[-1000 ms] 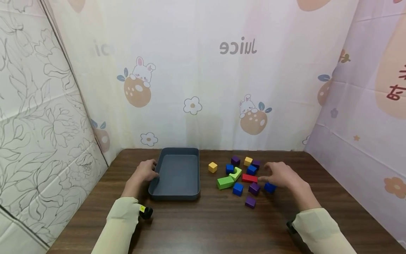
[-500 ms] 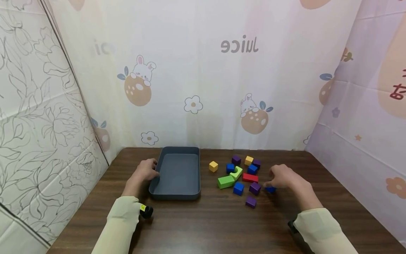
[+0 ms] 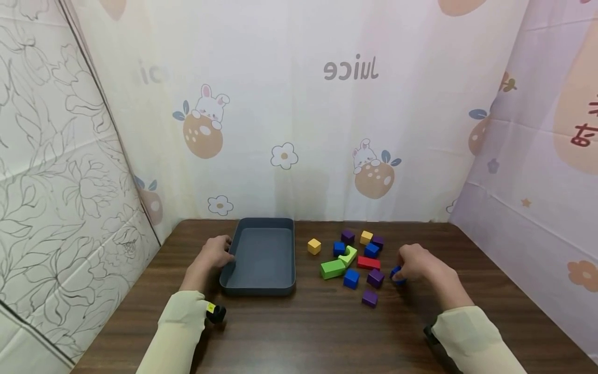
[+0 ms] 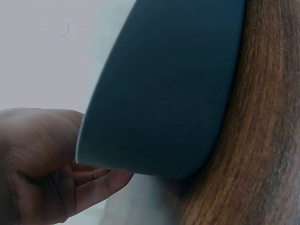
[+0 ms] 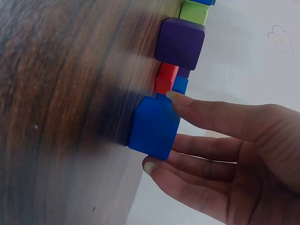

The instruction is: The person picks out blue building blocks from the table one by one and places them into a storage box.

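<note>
The right hand (image 3: 417,261) pinches a smooth, roughly cubic blue block (image 5: 153,127) between thumb and fingers, just right of a purple block (image 3: 376,278); one flat face turns toward the near edge of the brown, wood-grained table (image 3: 299,337). A matte dark-grey rectangular tray (image 3: 262,259), round-cornered, long axis running near to far, meets the left hand (image 3: 216,251) at its left rim; whether those fingers curl round it cannot be told.
</note>
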Available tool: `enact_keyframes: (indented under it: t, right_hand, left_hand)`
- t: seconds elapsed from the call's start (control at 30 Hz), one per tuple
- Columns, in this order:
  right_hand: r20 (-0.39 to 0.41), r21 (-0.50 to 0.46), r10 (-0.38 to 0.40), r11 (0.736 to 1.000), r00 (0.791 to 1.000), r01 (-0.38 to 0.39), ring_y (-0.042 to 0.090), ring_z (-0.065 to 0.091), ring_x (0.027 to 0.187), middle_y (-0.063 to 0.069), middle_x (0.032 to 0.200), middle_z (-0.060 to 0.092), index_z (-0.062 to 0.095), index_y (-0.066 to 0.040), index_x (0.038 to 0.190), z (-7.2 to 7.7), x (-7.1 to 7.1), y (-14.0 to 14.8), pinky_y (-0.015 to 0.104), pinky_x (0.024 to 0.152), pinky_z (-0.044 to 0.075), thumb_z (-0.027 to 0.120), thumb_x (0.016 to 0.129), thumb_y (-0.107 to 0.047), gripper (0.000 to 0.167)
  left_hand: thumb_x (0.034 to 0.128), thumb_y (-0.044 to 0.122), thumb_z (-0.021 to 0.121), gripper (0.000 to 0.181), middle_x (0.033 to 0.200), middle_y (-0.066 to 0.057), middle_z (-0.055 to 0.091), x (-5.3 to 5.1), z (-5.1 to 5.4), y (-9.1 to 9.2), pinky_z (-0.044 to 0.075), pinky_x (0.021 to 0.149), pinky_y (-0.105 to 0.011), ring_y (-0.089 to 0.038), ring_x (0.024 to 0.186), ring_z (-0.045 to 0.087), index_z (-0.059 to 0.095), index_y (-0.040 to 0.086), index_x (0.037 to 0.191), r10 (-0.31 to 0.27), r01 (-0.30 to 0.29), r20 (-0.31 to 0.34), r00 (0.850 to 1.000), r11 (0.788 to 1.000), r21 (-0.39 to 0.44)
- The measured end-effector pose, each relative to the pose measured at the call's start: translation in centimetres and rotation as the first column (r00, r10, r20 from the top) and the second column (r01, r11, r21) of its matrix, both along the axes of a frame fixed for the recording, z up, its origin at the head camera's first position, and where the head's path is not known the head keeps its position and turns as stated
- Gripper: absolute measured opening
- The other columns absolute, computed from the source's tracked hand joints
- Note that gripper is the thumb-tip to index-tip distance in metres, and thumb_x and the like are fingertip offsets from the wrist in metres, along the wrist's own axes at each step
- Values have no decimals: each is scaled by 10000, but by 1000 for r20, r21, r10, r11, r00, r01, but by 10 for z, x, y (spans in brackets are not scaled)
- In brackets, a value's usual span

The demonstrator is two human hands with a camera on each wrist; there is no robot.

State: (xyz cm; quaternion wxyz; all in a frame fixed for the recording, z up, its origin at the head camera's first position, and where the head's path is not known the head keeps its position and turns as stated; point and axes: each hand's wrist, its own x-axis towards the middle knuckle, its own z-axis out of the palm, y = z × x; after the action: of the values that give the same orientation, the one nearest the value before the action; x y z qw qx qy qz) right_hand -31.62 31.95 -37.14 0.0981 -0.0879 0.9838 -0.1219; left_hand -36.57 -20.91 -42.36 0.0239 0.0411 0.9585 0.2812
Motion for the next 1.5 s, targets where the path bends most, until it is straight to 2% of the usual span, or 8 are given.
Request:
enact_keyframes:
  t: [0.17,0.37,0.77,1.03,1.27,1.5]
  right_hand:
    - [-2,10,0,1000,1000,0,245,618,822,96,922,666,685,42,1026,-2,-2,0,478,760,601,908,846,-196,373]
    - [-7,16,-5,1000,1000,5,251,613,827,94,912,658,680,34,1005,-5,-3,1,481,767,593,922,822,-161,361]
    - [-6,49,-10,999,1000,11,254,624,816,102,893,666,673,34,974,-7,-5,0,481,768,593,929,797,-97,338]
    - [-29,55,15,998,999,-14,248,625,803,100,882,665,677,39,971,-5,-4,0,463,743,599,915,804,-69,310]
    - [-49,30,38,999,998,-37,243,617,794,92,888,664,690,39,990,-2,-1,1,463,732,601,888,813,-38,276]
    - [-87,27,63,998,994,-61,233,619,781,89,880,673,707,48,988,5,2,2,461,734,606,888,813,-32,264]
  left_hand:
    - [923,15,753,493,1278,-319,659,-1,1,0,628,720,-400,-343,988,707,571,-107,1364,-3,3,-1,1000,1000,10]
    - [927,32,764,490,1282,-302,667,-2,-1,0,624,777,-419,-360,1039,698,579,-98,1362,-6,6,-9,1000,1000,-6]
    - [920,17,761,481,1263,-299,670,0,0,3,625,703,-386,-344,990,707,584,-104,1351,-4,4,-10,1000,1000,18]
    - [921,4,758,490,1271,-318,658,0,-2,1,630,641,-373,-348,965,717,573,-114,1360,-10,10,-3,1000,999,49]
    - [916,-1,761,501,1286,-337,648,1,-3,-2,634,640,-378,-391,1020,709,569,-119,1364,-11,10,7,1000,998,67]
    - [910,3,763,488,1263,-325,659,0,-3,-2,632,646,-381,-370,994,712,578,-116,1345,-19,19,0,1000,998,65]
